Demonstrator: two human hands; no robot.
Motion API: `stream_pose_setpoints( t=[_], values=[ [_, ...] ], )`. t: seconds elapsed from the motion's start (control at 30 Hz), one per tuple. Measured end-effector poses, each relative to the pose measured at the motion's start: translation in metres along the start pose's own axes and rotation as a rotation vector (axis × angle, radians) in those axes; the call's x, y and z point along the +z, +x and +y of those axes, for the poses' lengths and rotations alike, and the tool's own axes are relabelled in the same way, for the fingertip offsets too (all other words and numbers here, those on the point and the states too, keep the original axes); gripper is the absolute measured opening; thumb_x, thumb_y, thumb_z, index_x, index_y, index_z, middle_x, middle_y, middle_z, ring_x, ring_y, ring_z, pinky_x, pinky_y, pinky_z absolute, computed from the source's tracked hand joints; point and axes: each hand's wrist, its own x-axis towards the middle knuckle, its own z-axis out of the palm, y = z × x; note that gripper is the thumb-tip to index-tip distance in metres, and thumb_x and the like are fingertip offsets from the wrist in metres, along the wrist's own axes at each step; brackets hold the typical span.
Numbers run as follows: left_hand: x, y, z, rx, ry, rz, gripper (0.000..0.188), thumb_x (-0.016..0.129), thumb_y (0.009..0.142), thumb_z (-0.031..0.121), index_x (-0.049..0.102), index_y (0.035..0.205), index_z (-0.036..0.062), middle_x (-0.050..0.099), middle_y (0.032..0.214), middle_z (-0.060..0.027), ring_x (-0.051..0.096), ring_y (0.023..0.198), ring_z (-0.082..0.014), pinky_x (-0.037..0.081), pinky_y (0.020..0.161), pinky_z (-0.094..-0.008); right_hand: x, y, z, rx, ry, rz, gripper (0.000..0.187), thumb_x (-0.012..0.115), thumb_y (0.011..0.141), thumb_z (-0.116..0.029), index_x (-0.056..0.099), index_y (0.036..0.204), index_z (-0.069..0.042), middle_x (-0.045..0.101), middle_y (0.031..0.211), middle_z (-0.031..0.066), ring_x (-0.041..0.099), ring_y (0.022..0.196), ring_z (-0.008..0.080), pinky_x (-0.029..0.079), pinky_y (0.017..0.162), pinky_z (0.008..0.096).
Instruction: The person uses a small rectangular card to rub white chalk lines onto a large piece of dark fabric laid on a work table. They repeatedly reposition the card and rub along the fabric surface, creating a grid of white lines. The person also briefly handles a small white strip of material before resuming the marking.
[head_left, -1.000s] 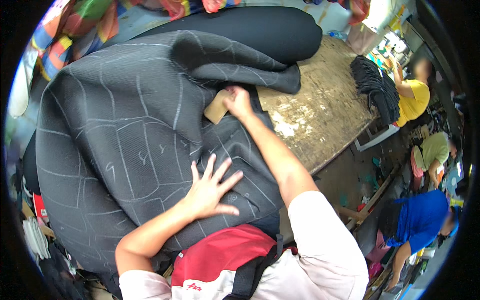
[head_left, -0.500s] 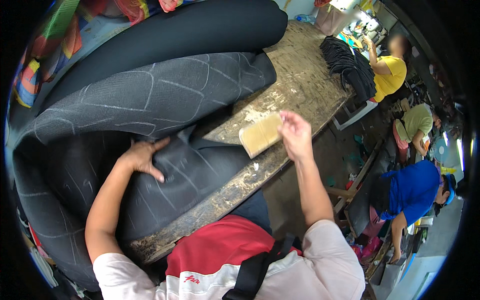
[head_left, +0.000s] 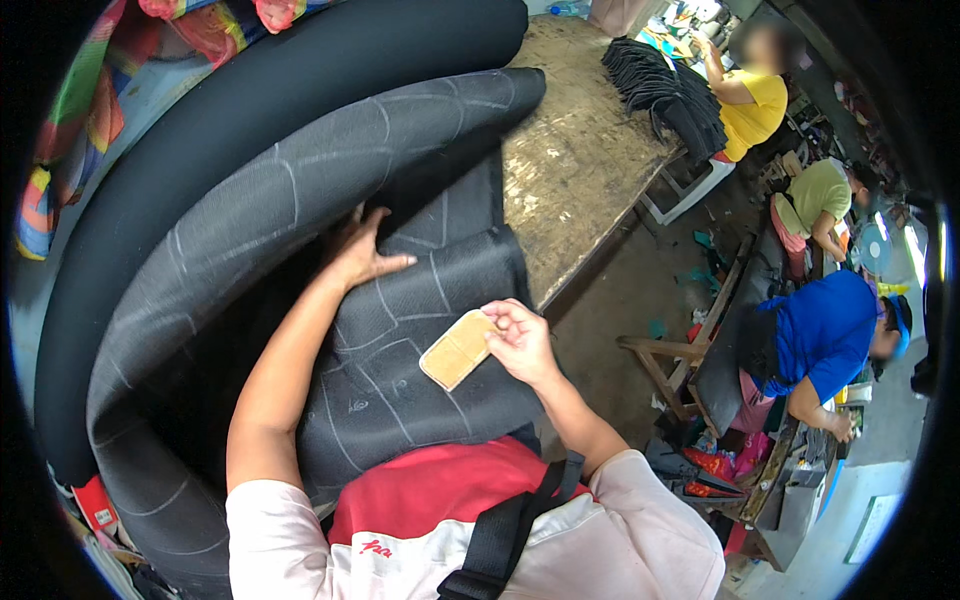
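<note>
Dark grey-black fabric [head_left: 385,320], marked with pale chalk-like outlines, lies over the near part of the table. My left hand [head_left: 362,252] rests on it with thumb and forefinger spread, beside the dark hollow under a big curved fold [head_left: 290,190]. Between the thumb and fingers of my right hand [head_left: 522,345], a tan rectangular pattern piece with rounded corners [head_left: 458,350] is held by one end. It hovers over or just touches the marked fabric; which of the two I cannot tell.
Behind the fold runs a thick black fabric roll [head_left: 300,75]. The worn wooden table [head_left: 570,170] carries a stack of black cut pieces [head_left: 665,95] at its far end. Three people work at the right, near a wooden bench frame [head_left: 665,350]. Colourful cloth hangs upper left.
The marked fabric now covers the near table edge, its fold swung outward. My left hand has moved right and away from me; my right hand brought the pattern piece nearer, over the fabric.
</note>
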Motion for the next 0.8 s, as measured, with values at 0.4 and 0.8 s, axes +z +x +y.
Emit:
stream_pose_setpoints(
  t=[0.4,0.8],
  values=[
    [0.032,0.039,0.000,-0.318,-0.884,-0.164,0.083,0.054,0.081,0.058,0.029,0.142,0.0079,0.025,0.145,-0.0225,0.019,0.137,-0.0347,0.020,0.111,-0.0384,-0.029,0.087,0.057,-0.103,-0.297,0.114,0.033,0.055,0.071,0.010,0.055,0.103,0.006,0.050,0.088,0.0025,0.055,0.078,0.0078,0.046,0.068,0.0197],
    [0.031,0.004,-0.013,0.019,-0.273,-0.122,0.076,0.065,0.079,0.042,0.034,0.137,0.0038,0.033,0.141,-0.0222,0.030,0.131,-0.0370,0.026,0.108,-0.0419,-0.053,0.049,0.009,0.251,-0.303,0.160,0.030,0.057,0.074,0.011,0.057,0.103,0.006,0.056,0.084,0.0021,0.057,0.070,0.0060,0.048,0.065,0.0185]
  ],
)
